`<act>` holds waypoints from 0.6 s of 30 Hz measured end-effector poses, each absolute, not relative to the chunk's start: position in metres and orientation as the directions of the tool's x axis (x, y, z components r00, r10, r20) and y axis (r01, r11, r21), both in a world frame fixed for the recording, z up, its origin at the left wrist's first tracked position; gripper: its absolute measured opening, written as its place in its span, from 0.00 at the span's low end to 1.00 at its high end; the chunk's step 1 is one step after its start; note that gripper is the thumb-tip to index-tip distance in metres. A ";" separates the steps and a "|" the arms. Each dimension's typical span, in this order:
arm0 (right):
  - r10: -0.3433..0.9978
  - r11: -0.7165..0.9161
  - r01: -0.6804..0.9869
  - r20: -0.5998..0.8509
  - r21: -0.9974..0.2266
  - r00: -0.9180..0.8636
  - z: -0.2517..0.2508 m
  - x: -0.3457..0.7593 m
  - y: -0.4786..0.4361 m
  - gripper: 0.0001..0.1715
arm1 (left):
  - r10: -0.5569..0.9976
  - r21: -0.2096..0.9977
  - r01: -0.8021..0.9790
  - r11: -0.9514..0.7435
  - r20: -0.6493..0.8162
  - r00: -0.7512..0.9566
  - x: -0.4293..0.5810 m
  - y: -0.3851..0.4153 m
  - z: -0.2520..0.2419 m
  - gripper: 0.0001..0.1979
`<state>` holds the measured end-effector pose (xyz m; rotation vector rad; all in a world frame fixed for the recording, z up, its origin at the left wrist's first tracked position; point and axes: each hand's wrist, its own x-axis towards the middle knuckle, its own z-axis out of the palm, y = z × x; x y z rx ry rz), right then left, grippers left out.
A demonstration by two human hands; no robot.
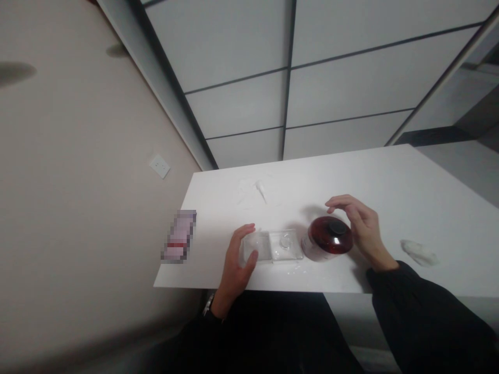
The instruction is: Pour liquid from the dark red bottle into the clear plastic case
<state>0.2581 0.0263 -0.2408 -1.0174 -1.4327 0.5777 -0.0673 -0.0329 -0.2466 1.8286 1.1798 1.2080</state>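
Note:
A dark red bottle (329, 238) with a black cap and white label stands near the front edge of the white table (390, 182). My right hand (360, 226) curls around its right side, fingers arched over the cap; whether it grips the bottle I cannot tell. Left of the bottle lies a clear plastic case (275, 246), opened flat. My left hand (238, 259) holds the case's left end between thumb and fingers.
A small white dropper-like piece (261, 190) lies further back on the table. A crumpled white tissue (419, 252) sits at the right. A blurred-out flat item (180, 236) rests on the table's left edge. A wall with a socket (159, 166) runs along the left.

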 end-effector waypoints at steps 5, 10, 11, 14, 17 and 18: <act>0.843 0.489 0.260 0.528 -0.832 0.104 -0.239 0.257 0.026 0.26 | 0.921 0.850 0.353 -0.390 0.358 0.154 -0.063 -0.028 -0.247 0.19; 0.838 0.497 0.257 0.535 -0.829 0.105 -0.239 0.257 0.026 0.26 | 0.917 0.844 0.360 -0.397 0.349 0.194 -0.064 -0.024 -0.250 0.24; 0.837 0.499 0.255 0.537 -0.828 0.105 -0.239 0.257 0.026 0.26 | 0.920 0.857 0.335 -0.390 0.350 0.175 -0.064 -0.024 -0.250 0.25; 0.837 0.499 0.247 0.535 -0.831 0.109 -0.239 0.257 0.026 0.25 | 0.921 0.858 0.339 -0.386 0.334 0.203 -0.064 -0.025 -0.250 0.19; 0.841 0.495 0.245 0.531 -0.833 0.106 -0.238 0.257 0.026 0.25 | 0.921 0.860 0.342 -0.379 0.312 0.235 -0.064 -0.025 -0.247 0.20; 0.840 0.497 0.247 0.532 -0.832 0.104 -0.238 0.257 0.025 0.25 | 0.925 0.873 0.322 -0.367 0.306 0.224 -0.064 -0.025 -0.246 0.23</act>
